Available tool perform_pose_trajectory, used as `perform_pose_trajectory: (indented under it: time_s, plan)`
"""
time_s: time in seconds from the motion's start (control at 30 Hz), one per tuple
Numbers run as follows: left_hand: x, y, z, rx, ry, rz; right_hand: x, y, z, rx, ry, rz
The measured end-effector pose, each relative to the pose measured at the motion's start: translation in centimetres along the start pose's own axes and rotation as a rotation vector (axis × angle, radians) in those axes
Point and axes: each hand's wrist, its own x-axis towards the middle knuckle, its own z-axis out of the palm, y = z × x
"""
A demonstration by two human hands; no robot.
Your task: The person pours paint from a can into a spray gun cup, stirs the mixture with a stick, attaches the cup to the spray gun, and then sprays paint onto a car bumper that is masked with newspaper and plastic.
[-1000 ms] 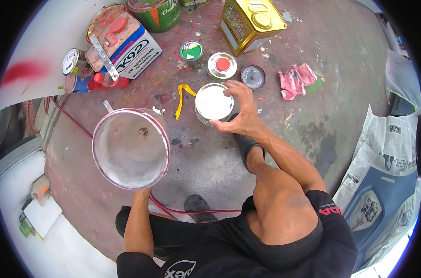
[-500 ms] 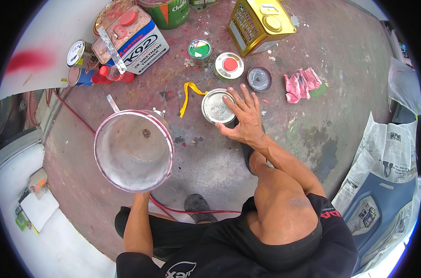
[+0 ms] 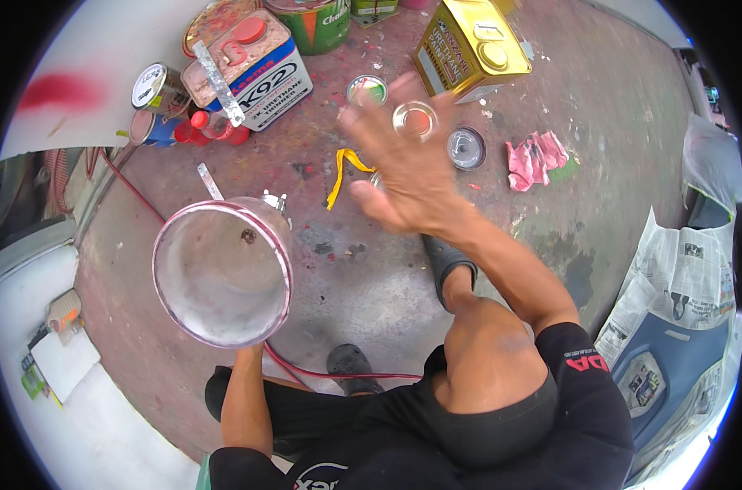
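On the left, a wide round paint cup [image 3: 222, 273] is tilted toward me, its inside coated whitish with a dark spot near the far wall. A silver metal fitting [image 3: 275, 201] shows behind its rim. My left forearm [image 3: 246, 400] runs up under the cup; the cup hides that hand, which bears it off the floor. My right hand [image 3: 408, 175] is raised and blurred, fingers spread, nothing in it. Below it, a metal-lidded tin [image 3: 376, 180] is almost wholly covered. Just beyond the fingers are a tin with a red cap [image 3: 414, 122] and a green-topped tin [image 3: 366, 90].
A round grey lid [image 3: 467, 149], crumpled pink cloth [image 3: 536, 161] and yellow strip [image 3: 339, 175] lie on the stained floor. Beyond stand a gold thinner can [image 3: 473, 53] and a white-and-blue can [image 3: 265, 77]. A red hose [image 3: 330, 375] crosses by my feet. Newspaper-masked panel [image 3: 673, 367] is at right.
My right hand has lifted off the lidded tin and moved up, blurring. The cup has shifted slightly left and down with my left arm, and the view has shifted a little.
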Motion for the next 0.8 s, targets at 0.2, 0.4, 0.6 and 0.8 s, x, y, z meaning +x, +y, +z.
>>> perform_pose_trajectory:
  time_s: [0.2,0.4,0.6,0.8]
  plan:
    - [-0.5,-1.2,-0.9,0.049,0.012,0.050,-5.2,1.4,9.7,-0.045,-0.367,-0.012]
    - [-1.7,-2.1,-1.0,0.095,0.009,0.089,-4.9,-1.7,2.7,-0.091,-0.654,0.339]
    - [-2.9,-2.8,-1.0,0.121,0.002,0.098,-3.2,-1.7,2.4,0.025,-0.521,0.314]
    - [-2.9,-3.4,-0.6,0.149,-0.017,0.120,6.1,-2.3,7.8,0.052,-0.355,0.187]
